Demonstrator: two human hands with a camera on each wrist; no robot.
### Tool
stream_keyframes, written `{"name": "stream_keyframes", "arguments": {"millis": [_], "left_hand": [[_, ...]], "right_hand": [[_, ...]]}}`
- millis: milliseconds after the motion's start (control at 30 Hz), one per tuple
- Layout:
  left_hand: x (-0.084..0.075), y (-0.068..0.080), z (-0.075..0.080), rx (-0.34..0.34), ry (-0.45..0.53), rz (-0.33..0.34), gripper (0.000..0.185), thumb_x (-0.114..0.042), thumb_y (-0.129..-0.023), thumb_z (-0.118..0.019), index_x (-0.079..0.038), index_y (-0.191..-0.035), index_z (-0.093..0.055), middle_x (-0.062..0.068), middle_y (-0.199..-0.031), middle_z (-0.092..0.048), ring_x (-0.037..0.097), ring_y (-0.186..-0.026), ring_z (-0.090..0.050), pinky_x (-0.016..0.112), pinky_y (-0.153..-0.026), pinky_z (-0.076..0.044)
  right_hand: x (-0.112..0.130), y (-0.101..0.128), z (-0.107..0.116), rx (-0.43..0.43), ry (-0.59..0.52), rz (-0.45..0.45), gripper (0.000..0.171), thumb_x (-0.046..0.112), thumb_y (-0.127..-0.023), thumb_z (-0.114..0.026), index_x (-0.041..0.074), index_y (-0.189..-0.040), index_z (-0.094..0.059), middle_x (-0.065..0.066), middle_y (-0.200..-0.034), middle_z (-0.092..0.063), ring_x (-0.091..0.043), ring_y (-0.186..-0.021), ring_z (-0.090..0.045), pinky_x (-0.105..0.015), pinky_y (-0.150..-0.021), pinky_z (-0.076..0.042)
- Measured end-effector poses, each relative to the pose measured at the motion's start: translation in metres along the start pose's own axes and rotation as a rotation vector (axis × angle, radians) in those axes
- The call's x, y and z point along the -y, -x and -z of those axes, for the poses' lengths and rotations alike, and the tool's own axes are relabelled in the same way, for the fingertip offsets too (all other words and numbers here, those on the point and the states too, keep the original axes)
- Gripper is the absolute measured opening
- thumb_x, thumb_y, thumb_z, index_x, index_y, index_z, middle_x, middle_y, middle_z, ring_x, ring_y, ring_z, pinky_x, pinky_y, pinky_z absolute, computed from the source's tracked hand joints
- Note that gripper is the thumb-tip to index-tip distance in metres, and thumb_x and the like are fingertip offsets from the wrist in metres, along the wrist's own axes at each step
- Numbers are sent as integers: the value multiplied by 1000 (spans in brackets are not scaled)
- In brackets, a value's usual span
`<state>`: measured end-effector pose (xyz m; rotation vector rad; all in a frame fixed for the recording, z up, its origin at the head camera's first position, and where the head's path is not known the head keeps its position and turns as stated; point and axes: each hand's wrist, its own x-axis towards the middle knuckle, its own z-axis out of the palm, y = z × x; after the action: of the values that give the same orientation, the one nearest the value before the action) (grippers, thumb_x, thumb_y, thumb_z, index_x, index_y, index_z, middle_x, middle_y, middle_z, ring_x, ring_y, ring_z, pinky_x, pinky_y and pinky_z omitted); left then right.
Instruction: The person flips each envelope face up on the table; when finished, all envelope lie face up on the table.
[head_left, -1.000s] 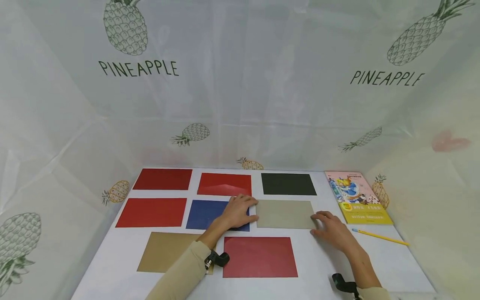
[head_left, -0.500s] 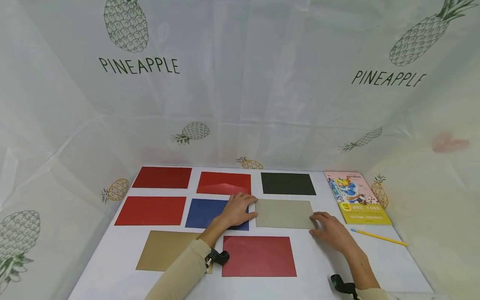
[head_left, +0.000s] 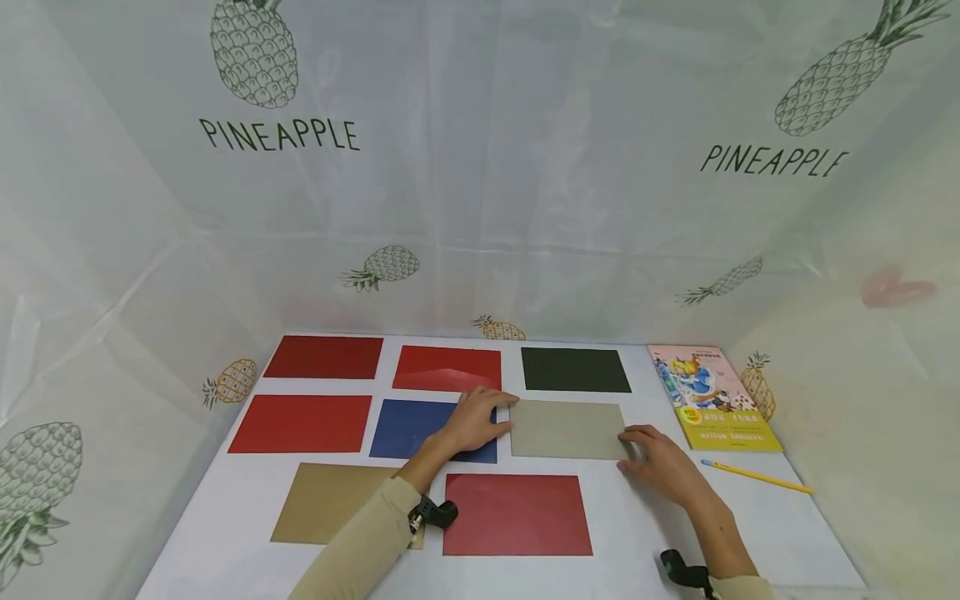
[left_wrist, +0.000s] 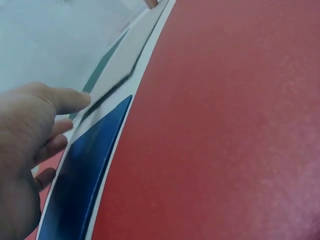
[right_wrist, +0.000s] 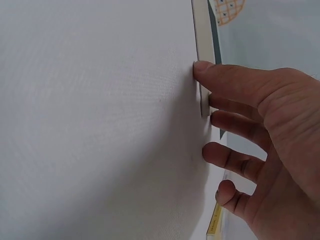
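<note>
A flat, pale beige rectangular card (head_left: 567, 430) lies on the white table between the two hands. My left hand (head_left: 474, 422) reaches over the blue card (head_left: 408, 429), with its index fingertip at the beige card's upper left corner and its thumb near the left edge. My right hand (head_left: 660, 462) is at the opposite edge, fingers loosely bent and spread. In the right wrist view the thumb (right_wrist: 205, 67) touches the beige card's near edge (right_wrist: 202, 45), while the other fingertips sit at or past its right end. A rose-red card (head_left: 517, 515) lies in front.
Red cards (head_left: 322, 358) and a dark green card (head_left: 576, 370) lie at the back. A tan card (head_left: 330, 500) is partly under the left sleeve. A picture book (head_left: 716, 400) and a yellow pencil (head_left: 757, 477) lie right. A pineapple-print curtain (head_left: 525, 167) surrounds the table.
The hands and cards keep nearly the same places. Only a slight shift of the head view shows.
</note>
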<state>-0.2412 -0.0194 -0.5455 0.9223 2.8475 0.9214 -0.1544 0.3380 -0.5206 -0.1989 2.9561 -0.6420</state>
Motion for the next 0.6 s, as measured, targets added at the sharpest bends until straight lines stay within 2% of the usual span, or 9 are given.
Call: {"name": "stream_keyframes", "arguments": {"millis": [167, 300, 433, 600], "left_hand": [[0, 0, 2, -78, 50, -40, 39, -16, -92, -73, -21, -130, -68, -2, -128, -66, 20, -119, -53, 49, -101, -39], [0, -2, 0, -129, 93, -52, 36, -13, -91, -74, -21, -125, -71, -5, -117, -70, 16, -111, -58, 46, -99, -40], [0, -2, -1, -148, 102, -58, 33, -15, -90, -76, -21, -122, -73, -9, -109, -73, 12, -104, -62, 46, -97, -41], [2, -3, -4, -163, 78, -56, 30, -17, -89, -77, -22, -119, -74, -11, -107, -73, 11, -101, -62, 45, -94, -41]], "right_hand": [[0, 0, 0, -4, -15, -7, 51, 26, -85, -80, 6, -129, -65, -19, -139, -55, -46, -131, -48, -61, -103, -42], [-1, 0, 0, -5, -29, -22, 52, 27, -85, -81, 6, -130, -65, -19, -139, -56, -45, -131, -48, -61, -103, -42], [-1, 0, 1, -4, -32, -20, 52, 28, -85, -80, 5, -130, -64, -19, -138, -56, -45, -131, -48, -61, -104, -41], [-2, -1, 1, -4, -29, -22, 53, 28, -86, -80, 5, -131, -64, -19, -138, -56, -45, -130, -49, -61, -103, -42]]}}
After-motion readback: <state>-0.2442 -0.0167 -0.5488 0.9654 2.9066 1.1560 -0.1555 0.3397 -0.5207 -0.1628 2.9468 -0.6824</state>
